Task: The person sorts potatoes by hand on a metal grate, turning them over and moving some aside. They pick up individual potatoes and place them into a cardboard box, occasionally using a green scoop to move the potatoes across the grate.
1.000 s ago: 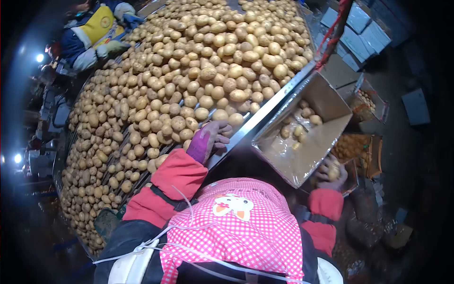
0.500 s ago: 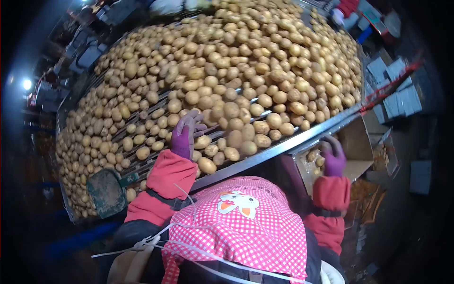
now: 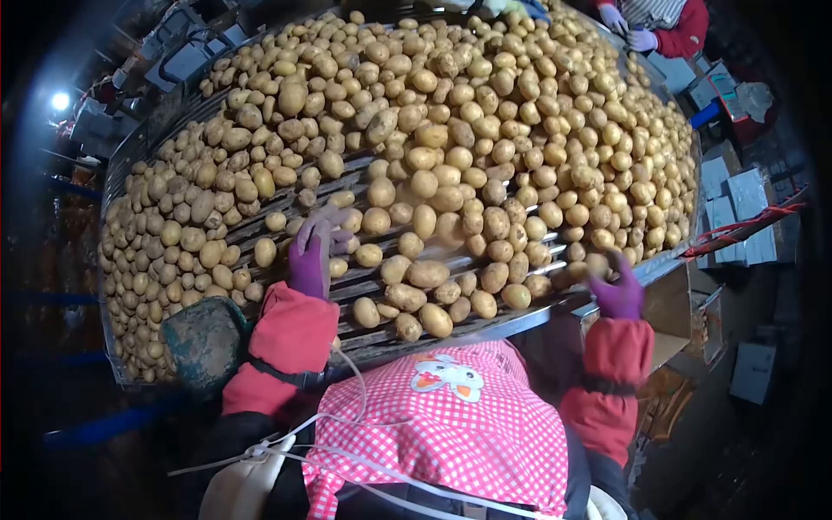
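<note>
Many potatoes [image 3: 429, 273] lie spread over a slatted metal sorting table [image 3: 537, 319]. My left hand [image 3: 316, 251], in a purple glove, is over the slats near the front left with fingers stretched out among loose potatoes; it holds none that I can see. At the table's front right rim, my right hand [image 3: 617, 290], gloved alike, has its finger and thumb around a potato [image 3: 597, 264]. Other potatoes sit blurred just left of that grip. A worn green scoop [image 3: 205, 344] rests at the left end, beside my left sleeve.
Below the right rim stands an open cardboard box [image 3: 667, 316], partly hidden by my right arm. A red-wrapped bar [image 3: 750, 227] sticks out at the right corner. Across the table a co-worker's gloved hands [image 3: 637, 35] are visible. White boxes [image 3: 747, 208] are stacked at the right.
My right hand has moved up from over the cardboard box to the table rim and closed on a potato. My left hand stays near the front potatoes. The view has shifted.
</note>
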`<state>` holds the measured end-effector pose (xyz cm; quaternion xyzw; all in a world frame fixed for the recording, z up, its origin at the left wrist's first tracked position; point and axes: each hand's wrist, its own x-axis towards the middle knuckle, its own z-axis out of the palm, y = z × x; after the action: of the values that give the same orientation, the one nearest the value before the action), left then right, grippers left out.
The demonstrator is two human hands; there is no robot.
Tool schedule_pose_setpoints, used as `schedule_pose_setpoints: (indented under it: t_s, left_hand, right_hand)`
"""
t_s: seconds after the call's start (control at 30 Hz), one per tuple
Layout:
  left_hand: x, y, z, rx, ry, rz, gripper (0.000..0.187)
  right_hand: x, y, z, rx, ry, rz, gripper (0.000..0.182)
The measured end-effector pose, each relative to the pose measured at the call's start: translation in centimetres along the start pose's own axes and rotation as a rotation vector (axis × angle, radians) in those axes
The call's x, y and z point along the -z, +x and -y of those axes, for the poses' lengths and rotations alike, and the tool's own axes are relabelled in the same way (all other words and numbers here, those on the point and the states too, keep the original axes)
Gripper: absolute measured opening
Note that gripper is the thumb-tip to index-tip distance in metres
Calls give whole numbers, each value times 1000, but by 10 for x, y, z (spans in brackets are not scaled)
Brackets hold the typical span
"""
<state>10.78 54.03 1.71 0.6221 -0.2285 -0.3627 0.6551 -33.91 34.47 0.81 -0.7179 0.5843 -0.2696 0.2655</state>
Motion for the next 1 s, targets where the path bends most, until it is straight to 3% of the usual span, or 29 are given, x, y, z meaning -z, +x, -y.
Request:
schedule_pose_setpoints:
  t_s: [0.03, 0.13, 0.17, 0.23, 0.3, 0.37, 0.43, 0.47, 0.5, 0.57, 0.7, 0.73, 0.77, 0.8, 0.9, 0.93, 1.0]
  left_hand:
    - [0, 0, 1, -11, 15, 0, 40]
    - [-11, 2, 9, -9, 48, 41, 42]
    - [-15, 1, 13, -15, 70, 58, 42]
    - [-34, -7, 13, -26, 171, 141, 44]
    - [-47, -19, 9, -57, 189, 234, 45]
    - [-46, -30, 9, 2, 178, 332, 42]
    - [-37, -46, 12, -78, 199, 394, 41]
    - [-32, -55, 13, -17, 199, 352, 39]
    - [-28, -63, 12, -61, 260, 322, 39]
    - [-11, -73, 18, 44, 153, 293, 42]
    - [-10, -85, 17, -69, 243, 257, 38]
    - [-13, -86, 19, -107, 299, 267, 38]
    - [-18, -86, 21, -143, 359, 282, 37]
    - [-25, -84, 17, -45, 495, 317, 40]
    - [-58, -71, 12, -558, 1159, 436, 47]
    - [-63, -69, 27, -557, 1210, 478, 53]
    - [-81, -66, 31, -605, 1387, 502, 51]
  right_hand:
    - [19, -13, -9, -30, -46, -189, 53]
    - [52, -29, -64, 139, -549, -503, 52]
    - [46, -30, -68, 77, -410, -420, 52]
    - [10, -30, -14, -43, -125, -255, 52]
    - [-32, -20, 48, 169, 48, 44, 46]
    - [-77, 6, 81, 452, -126, 107, 54]
    - [-105, 26, 106, 467, -367, 336, 63]
    - [-121, 41, 108, 475, -561, 524, 72]
    - [-118, 49, 126, 463, -576, 620, 64]
    - [-127, 47, 130, 250, -87, 722, 60]
    - [-112, 40, 110, -290, 843, 802, 54]
    - [-104, 33, 108, -179, 1105, 785, 42]
    - [-106, 33, 100, -225, 1112, 868, 45]
    - [-94, 19, 116, -357, 1283, 799, 52]
    - [-76, -4, 104, -396, 1672, 764, 70]
    - [-73, -7, 92, -341, 1778, 783, 76]
    - [-56, -15, 91, -477, 1785, 607, 82]
